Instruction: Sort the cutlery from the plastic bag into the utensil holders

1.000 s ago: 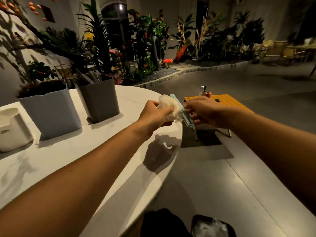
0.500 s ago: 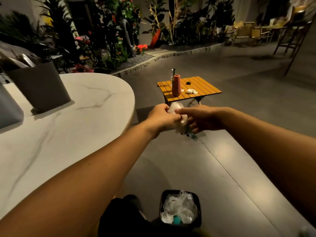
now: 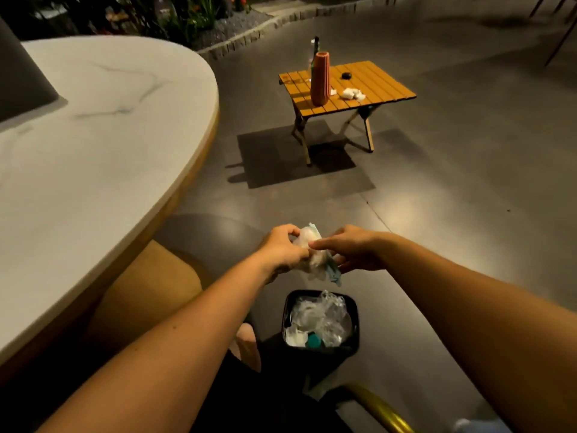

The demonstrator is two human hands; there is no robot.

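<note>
While both of your hands are raised above the floor, the crumpled clear plastic bag [image 3: 310,254] sits between them, directly over the small black waste bin [image 3: 321,320]. Your left hand [image 3: 282,250] grips the bag's left side, fingers curled round the film, thumb arched on top. Your right hand [image 3: 352,250] meets it from the other side: index finger stretched along the top of the bag, remaining fingers curled under it. Pale blue-green pieces [image 3: 332,271] poke out of the bag at its lower right and upper edge; too blurred to tell what they are.

Bin below holds crushed clear plastic wrappers [image 3: 324,314] and a small teal object [image 3: 313,340]. It stands on the grey polished floor [image 3: 452,198], just beside your knee.

Left of frame: white marble-pattern round tabletop [image 3: 78,151] with a tan edge; a dark grey container [image 3: 22,79] stands at its far left, mostly cut off by the frame.

Farther out: low orange slatted folding table [image 3: 374,79], well apart from you. On it, a ribbed terracotta vase [image 3: 320,78], a dark glass bottle [image 3: 315,48] behind the vase, crumpled white tissues [image 3: 352,93] and a small black round object [image 3: 346,75].
</note>
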